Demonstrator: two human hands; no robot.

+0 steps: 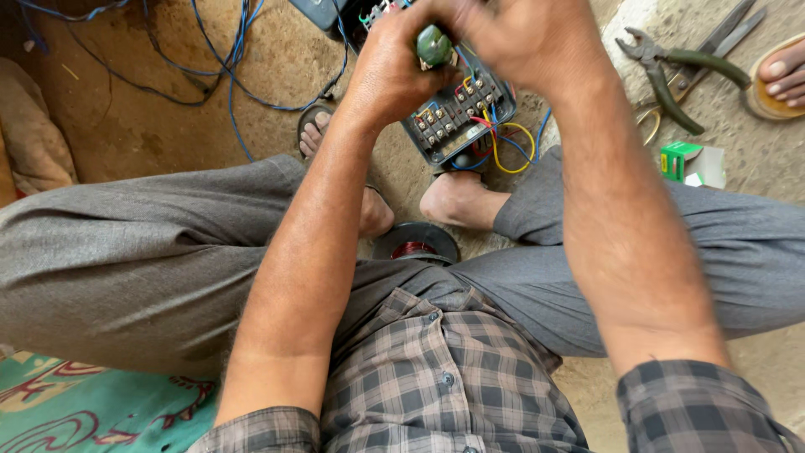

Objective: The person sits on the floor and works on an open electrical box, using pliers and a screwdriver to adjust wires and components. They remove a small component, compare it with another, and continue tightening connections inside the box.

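Observation:
My left hand (392, 67) is closed around a green-handled screwdriver (433, 44), whose shaft is hidden as it points down at a dark electrical box (459, 113). The box shows rows of screw terminals and red, yellow and blue wires (503, 143). My right hand (520, 33) is blurred just above the box, fingers curled against the tool's green top. The box rests on the dirt floor between my feet (459, 200). My legs in grey trousers spread to both sides.
Green-handled pliers (671, 75) and scissors (713, 42) lie at the upper right, with a small green and white carton (689, 162) below them. Another person's toes in a sandal (784, 77) show at the right edge. Blue cables (226, 59) trail upper left. A wire spool (415, 245) lies by my foot.

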